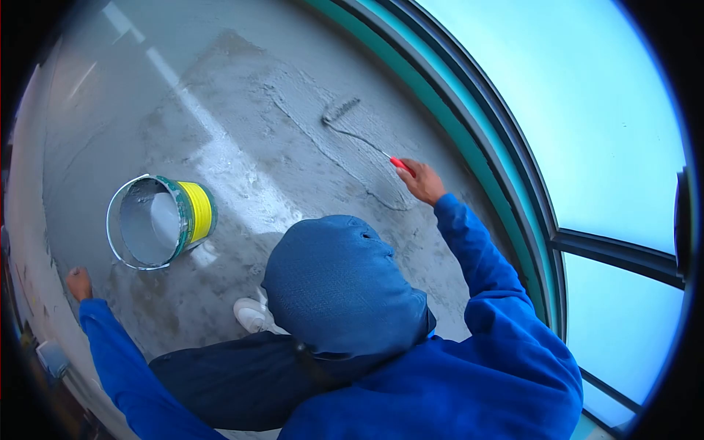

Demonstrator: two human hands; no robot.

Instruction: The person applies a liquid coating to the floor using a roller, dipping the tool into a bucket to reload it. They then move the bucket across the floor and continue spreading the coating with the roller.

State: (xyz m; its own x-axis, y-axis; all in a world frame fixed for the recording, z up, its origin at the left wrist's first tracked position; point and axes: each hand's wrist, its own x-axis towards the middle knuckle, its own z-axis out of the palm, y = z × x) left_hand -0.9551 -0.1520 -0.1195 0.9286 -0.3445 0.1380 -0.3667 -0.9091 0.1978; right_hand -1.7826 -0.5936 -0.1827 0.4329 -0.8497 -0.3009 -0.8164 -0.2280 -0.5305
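My right hand (422,181) is closed around the red handle of a paint roller (357,137). The roller's grey, coated head rests on the floor, up and to the left of the hand, over a strip of wet grey coating (334,143). Far to the left, my left hand (78,284) is curled into a fist, with no tool showing in it. Between the hands, nearer the left one, a green bucket (198,213) with a yellow band is tipped toward the view. Grey material shows inside it, and its wire handle hangs over the rim.
A curved dark window frame (506,132) with a teal strip (440,110) runs along the right side, with bright glass beyond it. A grey floor (147,103) with damp patches and light reflections spreads ahead. My white shoe (253,315) is on the floor below the bucket.
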